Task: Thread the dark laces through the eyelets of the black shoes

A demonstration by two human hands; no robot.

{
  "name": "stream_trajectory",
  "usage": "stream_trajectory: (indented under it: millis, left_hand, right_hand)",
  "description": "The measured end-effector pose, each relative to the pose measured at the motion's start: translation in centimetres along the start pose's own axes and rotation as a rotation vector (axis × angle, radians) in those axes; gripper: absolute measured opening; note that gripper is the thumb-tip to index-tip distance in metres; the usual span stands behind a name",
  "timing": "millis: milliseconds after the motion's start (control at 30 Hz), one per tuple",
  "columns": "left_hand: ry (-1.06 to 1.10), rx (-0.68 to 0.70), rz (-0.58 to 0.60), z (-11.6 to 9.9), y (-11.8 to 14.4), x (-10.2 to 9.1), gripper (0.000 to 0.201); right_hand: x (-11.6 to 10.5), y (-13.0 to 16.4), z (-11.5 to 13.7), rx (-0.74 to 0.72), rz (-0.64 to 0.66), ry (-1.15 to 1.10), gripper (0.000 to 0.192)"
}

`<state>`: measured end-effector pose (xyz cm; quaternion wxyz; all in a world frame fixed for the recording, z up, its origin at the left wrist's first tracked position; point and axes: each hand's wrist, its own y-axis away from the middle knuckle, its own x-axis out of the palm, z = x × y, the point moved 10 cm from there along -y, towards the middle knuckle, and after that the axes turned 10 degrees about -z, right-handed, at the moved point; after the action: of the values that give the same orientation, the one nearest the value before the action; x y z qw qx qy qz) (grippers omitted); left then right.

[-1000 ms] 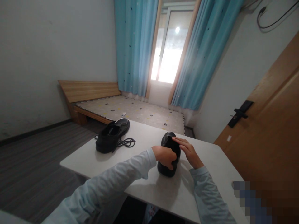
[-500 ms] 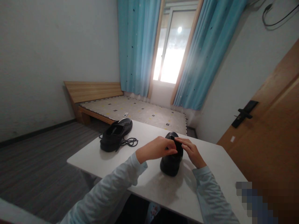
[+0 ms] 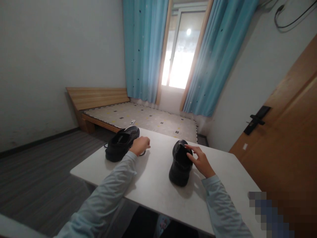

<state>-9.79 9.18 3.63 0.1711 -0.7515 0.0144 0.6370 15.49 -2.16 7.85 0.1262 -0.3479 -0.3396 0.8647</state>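
Observation:
On the right half of the white table stands a black shoe, its heel toward me and its opening facing up. My right hand is at the right side of that opening, thumb and fingers closed on the shoe's upper edge. A second black shoe rests at the table's left, toe pointing away. My left hand is beside it with curled fingers, over its dark shoelace. The hand hides most of the lace, and I cannot see what the fingers hold.
Behind the table is a low wooden bed with a patterned mattress and a small white remote on it. Blue curtains flank a bright window. A wooden door with a black handle stands at the right.
My left hand has left the right shoe and moved left, to the lace by the other shoe. My right hand has stayed at the right shoe's opening.

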Motion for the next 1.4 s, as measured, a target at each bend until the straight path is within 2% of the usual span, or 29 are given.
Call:
stream_trajectory:
  millis: [133,300,567,767,933,1000,1133,1200,1300,1400]
  left_hand:
    - [-0.046,-0.025,0.034,0.2,0.1,1.2,0.021]
    - [-0.079,-0.027,0.058,-0.3,0.4,1.7,0.022]
    - [-0.115,0.047,0.039,-0.7,0.1,2.0,0.022]
    - [-0.111,0.088,0.002,-1.7,0.0,1.1,0.017]
    - [-0.054,0.089,-0.079,-3.1,-0.2,-1.2,0.023]
    - [0.037,0.08,-0.13,-3.9,-0.4,-2.8,0.022]
    - [0.25,0.125,-0.348,-6.1,-0.6,-7.0,0.018]
    - [0.42,0.118,-0.419,-6.8,-0.7,-8.4,0.017]
    - [0.776,0.111,-0.439,-8.0,-1.1,-9.1,0.017]
    - [1.042,0.072,-0.387,-9.3,-1.7,-7.7,0.021]
  right_hand:
    - [-0.1,-0.1,-0.4,-0.052,-0.051,0.078,0.027]
    - [-0.3,0.0,-1.0,-0.054,-0.102,0.096,0.023]
    - [-0.2,0.0,0.5,-0.099,-0.036,0.1,0.023]
    - [0.0,0.0,1.3,-0.127,0.006,0.123,0.023]
    - [0.3,0.0,1.4,-0.13,0.025,0.113,0.021]
    - [0.4,0.0,1.3,-0.125,0.04,0.104,0.02]
    - [0.6,0.0,1.3,-0.103,0.069,0.097,0.02]
    - [0.7,0.1,1.2,-0.092,0.09,0.097,0.021]
    - [0.9,0.1,1.0,-0.086,0.112,0.1,0.023]
    - [1.1,0.1,0.9,-0.079,0.127,0.11,0.023]
